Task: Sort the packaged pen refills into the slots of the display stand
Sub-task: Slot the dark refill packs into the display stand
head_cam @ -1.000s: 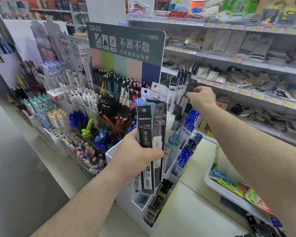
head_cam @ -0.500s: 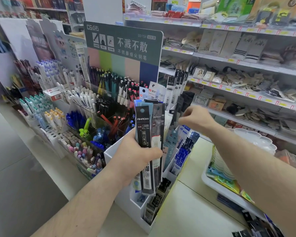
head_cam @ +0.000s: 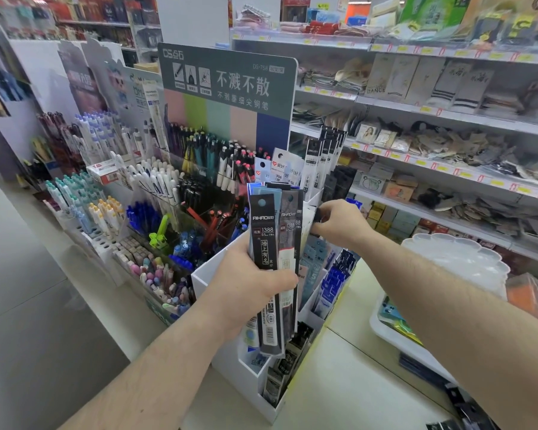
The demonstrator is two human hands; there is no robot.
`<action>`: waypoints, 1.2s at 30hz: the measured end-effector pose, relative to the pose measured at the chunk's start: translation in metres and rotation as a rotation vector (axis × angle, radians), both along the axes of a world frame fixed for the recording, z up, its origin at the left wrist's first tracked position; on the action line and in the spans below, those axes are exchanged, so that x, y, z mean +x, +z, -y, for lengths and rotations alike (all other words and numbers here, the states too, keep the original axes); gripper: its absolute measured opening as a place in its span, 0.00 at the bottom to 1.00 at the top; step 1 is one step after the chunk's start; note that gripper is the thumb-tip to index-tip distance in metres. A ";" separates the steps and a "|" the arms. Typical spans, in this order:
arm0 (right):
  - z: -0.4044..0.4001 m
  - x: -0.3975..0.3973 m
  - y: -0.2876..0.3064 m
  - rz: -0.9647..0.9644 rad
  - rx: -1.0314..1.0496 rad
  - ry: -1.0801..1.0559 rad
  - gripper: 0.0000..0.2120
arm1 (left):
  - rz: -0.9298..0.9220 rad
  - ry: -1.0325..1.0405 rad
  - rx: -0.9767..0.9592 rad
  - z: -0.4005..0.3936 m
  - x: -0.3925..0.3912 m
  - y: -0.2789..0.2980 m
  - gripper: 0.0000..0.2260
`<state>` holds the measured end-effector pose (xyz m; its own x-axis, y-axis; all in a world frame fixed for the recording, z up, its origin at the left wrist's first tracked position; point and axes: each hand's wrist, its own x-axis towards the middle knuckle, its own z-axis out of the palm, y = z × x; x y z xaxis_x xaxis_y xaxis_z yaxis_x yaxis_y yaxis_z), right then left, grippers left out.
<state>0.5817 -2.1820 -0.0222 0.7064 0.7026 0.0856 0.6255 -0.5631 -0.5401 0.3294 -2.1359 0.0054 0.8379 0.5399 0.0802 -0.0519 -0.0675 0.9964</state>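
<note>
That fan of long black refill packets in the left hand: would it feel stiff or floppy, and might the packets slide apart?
The long black refill packets probably feel light and slightly bendy: they are thin, flat sleeves, yet stand upright above the left hand. Their glossy film looks slippery, and they already splay at the top, so a loose grip might let some slide out.

our right hand [head_cam: 339, 223] is hiding whatever its fingertips are pinching. the refill packs [head_cam: 272, 274] are covering the display stand [head_cam: 227, 361] slots behind them.

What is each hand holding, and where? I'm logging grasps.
Left hand grips a bundle of AIHAO refill packs around the middle. Right hand pinches something dark; cannot tell what.
</note>
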 end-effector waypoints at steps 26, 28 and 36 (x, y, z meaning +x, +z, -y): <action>0.055 -0.048 0.051 -0.495 0.636 -0.305 0.03 | -0.051 -0.076 -0.094 0.017 0.019 -0.021 0.15; 0.073 -0.071 0.054 -0.539 0.679 -0.229 0.03 | -0.066 -0.110 -0.126 0.024 0.023 -0.025 0.15; 0.126 -0.142 0.018 -0.473 0.551 -0.146 0.17 | -0.141 -0.200 -0.252 0.046 0.029 -0.049 0.22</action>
